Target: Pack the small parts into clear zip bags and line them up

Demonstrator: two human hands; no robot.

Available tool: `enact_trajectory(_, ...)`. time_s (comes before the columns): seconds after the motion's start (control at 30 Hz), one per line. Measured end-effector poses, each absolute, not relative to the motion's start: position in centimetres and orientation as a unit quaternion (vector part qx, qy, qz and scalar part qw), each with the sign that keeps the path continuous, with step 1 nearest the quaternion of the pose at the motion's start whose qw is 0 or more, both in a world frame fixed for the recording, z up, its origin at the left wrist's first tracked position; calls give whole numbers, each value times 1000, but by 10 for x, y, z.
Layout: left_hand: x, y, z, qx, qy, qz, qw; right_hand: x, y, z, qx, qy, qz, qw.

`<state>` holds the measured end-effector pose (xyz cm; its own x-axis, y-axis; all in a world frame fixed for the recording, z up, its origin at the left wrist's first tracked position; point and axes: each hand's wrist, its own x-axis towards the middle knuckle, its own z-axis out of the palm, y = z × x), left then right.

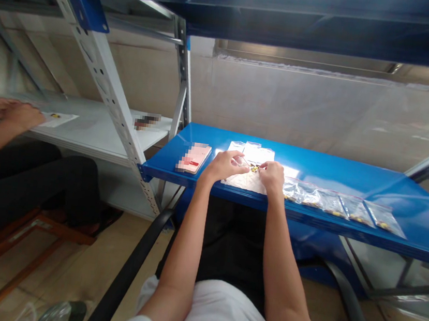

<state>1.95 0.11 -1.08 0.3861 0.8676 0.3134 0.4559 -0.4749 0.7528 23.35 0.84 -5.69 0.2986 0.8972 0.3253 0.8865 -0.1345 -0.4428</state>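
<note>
My left hand (226,166) rests at the left edge of a white sheet (246,182), its thumb and fingers apart. Opposite it, my right hand (272,176) has its fingertips pinched together by a small pile of yellow and dark pieces (253,169). What the right fingertips hold, if anything, is too small to make out. Just beyond the hands lie clear plastic bags (252,151) on the blue shelf. To the right of my right hand, a row of several zip bags (334,203) with small yellow and brown pieces inside runs along the front edge.
A pink box-like item (195,158), partly blurred out, lies left of my hands on the blue shelf (353,175). A metal upright (107,79) divides it from a white shelf (98,120), where another person's hands (20,115) rest. A blue beam (279,12) crosses overhead.
</note>
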Motion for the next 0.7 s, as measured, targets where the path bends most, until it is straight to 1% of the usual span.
enact_trajectory(0.2,21,0,-9,784,431,346,283,230,6,-56,-756,-593,9,278)
enact_trajectory(0.27,21,0,-9,783,433,343,284,228,5,-54,-756,-586,9,290)
enact_trajectory(0.37,21,0,-9,785,428,345,285,228,0,-45,-746,-578,17,331)
enact_trajectory(0.47,22,1,-10,789,420,346,285,229,-7,-28,-702,-597,48,385)
enact_trajectory(0.57,23,2,-10,793,412,343,290,230,-17,-11,-630,-640,110,426)
enact_trajectory(0.7,25,1,-8,792,399,347,306,226,-27,4,-555,-693,157,433)
